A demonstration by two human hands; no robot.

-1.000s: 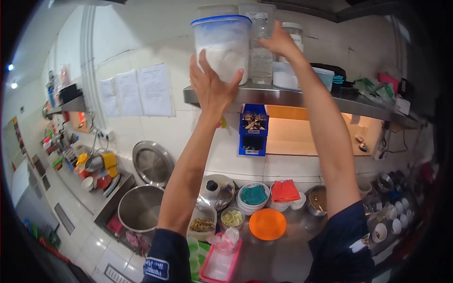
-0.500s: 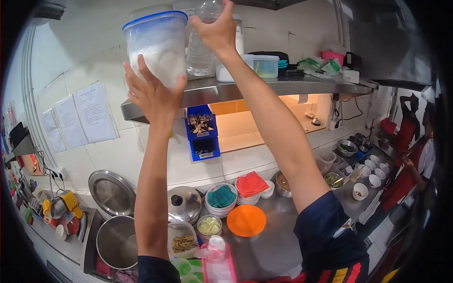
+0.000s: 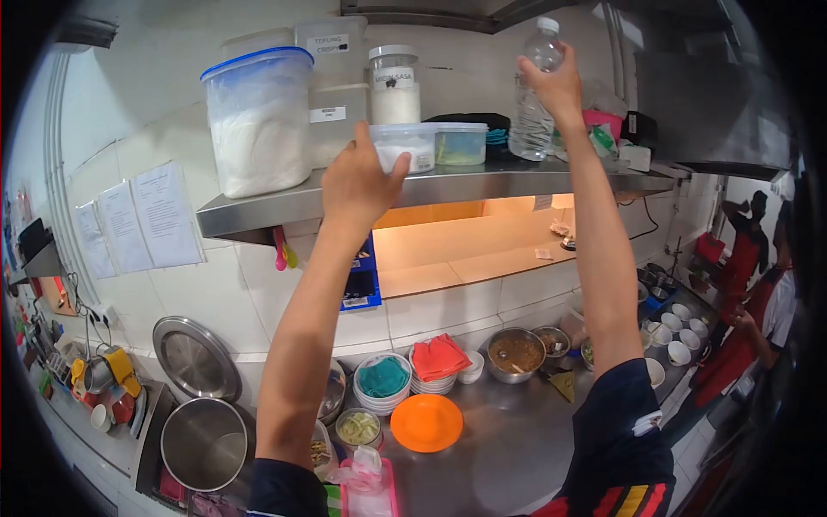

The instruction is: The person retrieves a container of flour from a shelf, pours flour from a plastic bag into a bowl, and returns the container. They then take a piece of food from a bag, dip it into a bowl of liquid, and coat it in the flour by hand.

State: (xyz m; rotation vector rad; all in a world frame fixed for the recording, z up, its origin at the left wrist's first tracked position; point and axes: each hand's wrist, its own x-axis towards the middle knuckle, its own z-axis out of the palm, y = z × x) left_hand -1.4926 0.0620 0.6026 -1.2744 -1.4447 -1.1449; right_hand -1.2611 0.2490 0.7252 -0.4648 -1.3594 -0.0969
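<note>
While right hand [image 3: 556,84] grips clear bottle [image 3: 534,95] | left hand [image 3: 360,183] open-fingered on white-filled tub [image 3: 405,146] | shelf [image 3: 258,211]

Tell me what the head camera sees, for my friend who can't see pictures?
A person reaches up to a steel shelf: the right hand has a grip on a clear plastic bottle, and the left hand touches a small lidded tub. A big blue-rimmed container of white powder stands at the left; bowls and an orange plate sit on the counter below.

Crowded shelf [image 3: 258,211]: open gap between small tub [image 3: 401,146] and bottle [image 3: 534,103]
</note>
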